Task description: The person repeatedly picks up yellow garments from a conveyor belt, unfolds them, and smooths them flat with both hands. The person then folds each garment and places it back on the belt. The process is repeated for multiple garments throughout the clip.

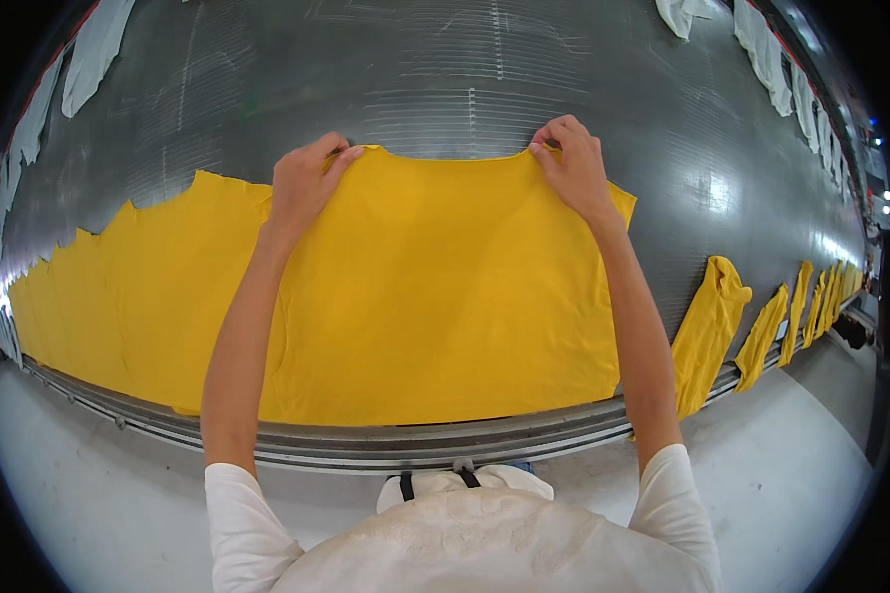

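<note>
A yellow shirt panel (445, 287) lies spread on the dark table in front of me, its curved neckline facing the far side. My left hand (307, 178) pinches the left shoulder corner of this panel between thumb and fingers. At the opposite shoulder corner, my right hand (574, 163) grips the fabric in the same way. Between both hands the neck edge runs fairly straight. The panel's lower edge reaches the table's near rail. My forearms cover parts of its two sides.
More flat yellow panels (148, 287) overlap in a row to the left. Folded yellow pieces (707, 326) hang over the near edge at right. White cloth strips (97, 54) lie along the far left, others (761, 54) far right. A metal rail (346, 450) borders the dark table (326, 79).
</note>
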Motion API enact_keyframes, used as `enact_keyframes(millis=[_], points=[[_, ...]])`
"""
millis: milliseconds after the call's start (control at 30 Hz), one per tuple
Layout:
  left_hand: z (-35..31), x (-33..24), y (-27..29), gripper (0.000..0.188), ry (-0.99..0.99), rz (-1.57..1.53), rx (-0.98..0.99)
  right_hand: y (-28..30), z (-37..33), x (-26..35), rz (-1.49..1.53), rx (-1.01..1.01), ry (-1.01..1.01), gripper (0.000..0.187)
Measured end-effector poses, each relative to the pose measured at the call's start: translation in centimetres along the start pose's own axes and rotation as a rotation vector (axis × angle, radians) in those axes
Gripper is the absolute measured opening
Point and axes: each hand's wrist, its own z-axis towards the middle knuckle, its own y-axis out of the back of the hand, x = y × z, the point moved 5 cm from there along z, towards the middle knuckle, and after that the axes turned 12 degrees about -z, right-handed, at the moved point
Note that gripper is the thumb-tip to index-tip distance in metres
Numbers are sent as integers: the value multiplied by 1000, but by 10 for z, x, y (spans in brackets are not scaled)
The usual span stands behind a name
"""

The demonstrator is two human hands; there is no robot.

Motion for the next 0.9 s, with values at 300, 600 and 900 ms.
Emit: enact_keyframes(millis=[300,600,900], points=[[5,1,-2,23,-97,55,-50,-3,3,2,-54,43,15,3],[5,0,-1,21,-139,29,-113,-10,1,1,-99,-41,36,5],[-29,-47,-35,24,-467,205,-43,-11,-41,59,-139,-242,316,23]])
